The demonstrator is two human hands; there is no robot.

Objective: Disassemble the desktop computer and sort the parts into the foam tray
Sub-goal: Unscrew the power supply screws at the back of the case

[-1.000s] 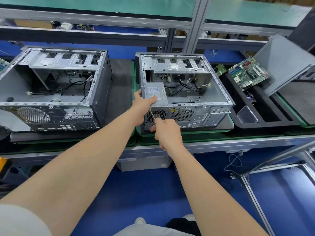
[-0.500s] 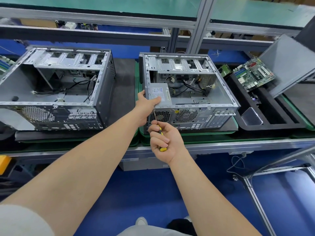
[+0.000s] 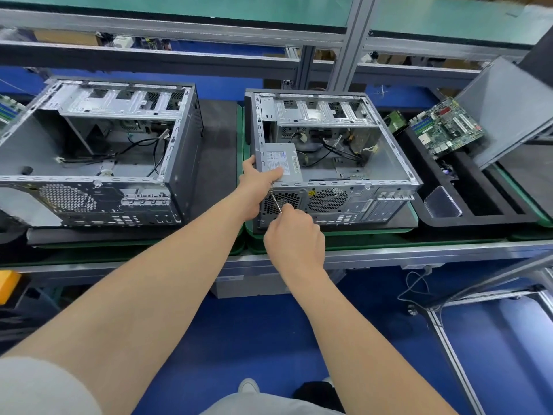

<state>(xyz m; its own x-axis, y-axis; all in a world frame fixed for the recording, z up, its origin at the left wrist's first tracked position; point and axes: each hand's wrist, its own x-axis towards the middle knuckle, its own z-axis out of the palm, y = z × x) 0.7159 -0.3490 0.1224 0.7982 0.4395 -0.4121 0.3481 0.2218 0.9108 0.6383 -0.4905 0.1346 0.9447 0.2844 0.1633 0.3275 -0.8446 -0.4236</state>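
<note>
Center frame, on the green mat: desktop case point(image 3: 386, 166) lies open, PSU point(image 3: 281, 164) in its near-left corner. Your L hand point(image 3: 257, 182) clamps that corner, thumb flat across the PSU top; R hand point(image 3: 294, 236) is fisted round a screwdriver point(image 3: 276, 202), tip at the rear grille. PSU prob. heavy, rigid, sharp-edged w/ trailing cables, so lift by the box sides, not the wires. Foam tray point(image 3: 478, 218) sits right of frame, motherboard point(image 3: 446, 127) propped at its far end.

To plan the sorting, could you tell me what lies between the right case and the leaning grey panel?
In the head view: the black foam tray, holding a green motherboard.
</note>
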